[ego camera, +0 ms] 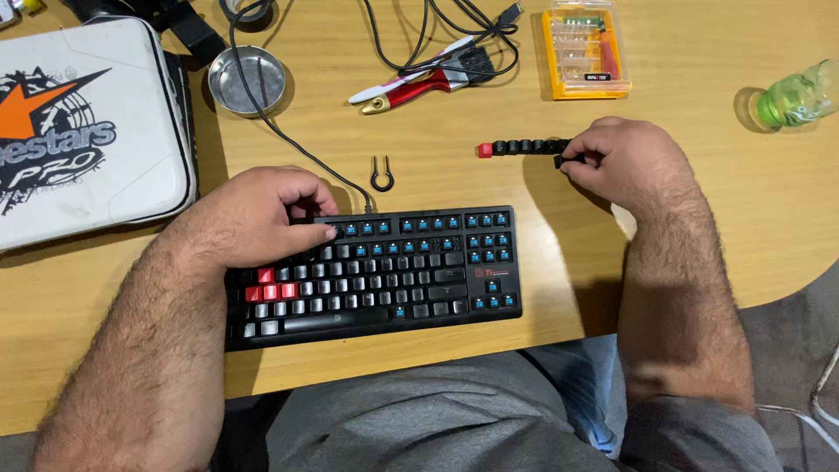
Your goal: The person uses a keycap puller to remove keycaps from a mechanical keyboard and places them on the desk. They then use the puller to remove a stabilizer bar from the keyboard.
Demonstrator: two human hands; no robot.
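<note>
A black mechanical keyboard (384, 275) lies on the wooden table (437, 122), with several keycaps off so that blue switches show along its top rows and right block. My left hand (253, 214) rests on its upper left corner, fingers curled over the top row. My right hand (625, 162) is beyond the keyboard's right end, pinching a black keycap (561, 160) at the right end of a row of removed keycaps (523, 148), black with one red at the left. A black wire keycap puller (382, 175) lies between the hands.
A white case with a printed logo (83, 131) fills the left. A round metal dish (247, 80), brush and red-handled tool (419, 80), black cables (437, 31), an orange bit-set box (584, 51) and a green bottle (800, 96) lie at the back. The table edge curves at right.
</note>
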